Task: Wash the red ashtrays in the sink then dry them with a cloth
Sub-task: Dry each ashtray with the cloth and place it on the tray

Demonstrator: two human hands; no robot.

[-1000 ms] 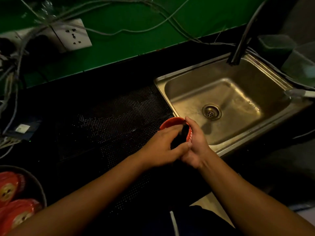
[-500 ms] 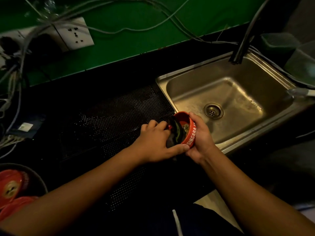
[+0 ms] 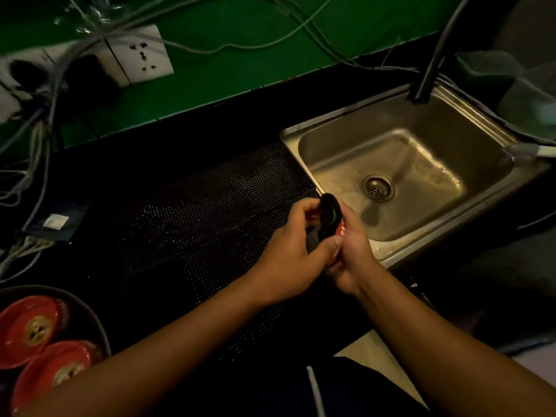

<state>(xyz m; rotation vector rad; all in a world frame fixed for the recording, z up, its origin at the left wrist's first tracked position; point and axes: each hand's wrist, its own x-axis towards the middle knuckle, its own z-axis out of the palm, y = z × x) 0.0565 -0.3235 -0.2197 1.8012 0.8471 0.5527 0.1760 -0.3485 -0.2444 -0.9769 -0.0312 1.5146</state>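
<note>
Half a second ago the red ashtray [image 3: 342,232] lay with its mouth open towards me and the dark cloth [image 3: 329,213] tucked inside. Now I have turned it edge-on, so only a sliver of its lettered wall shows between my palms, and the cloth bulges up out of the top of the hold. My left grip [image 3: 288,260] has its fingers curled, pinching the cloth and working it round. My right grip [image 3: 352,251] is wrapped round the ashtray from the other side, with both thumbs meeting at the near edge. I take this to mean the wash of this piece is done and I am midway through wiping it dry; the turn brings a fresh part of it under the cloth. It is held in the air above the table edge, with the sink [image 3: 289,135] just beyond and to the right of my right grip. No water seems to run from the tap [image 3: 433,55], though the light is too dim to be sure. By count I see three ashtrays: this one, and well off to the left of my left grip the farther ashtray [image 3: 28,326] and the nearer ashtray [image 3: 57,371], lying together in a dark bowl [image 3: 100,329]. There is one cloth, one sink, one drain [image 3: 378,188] and one tap.
</note>
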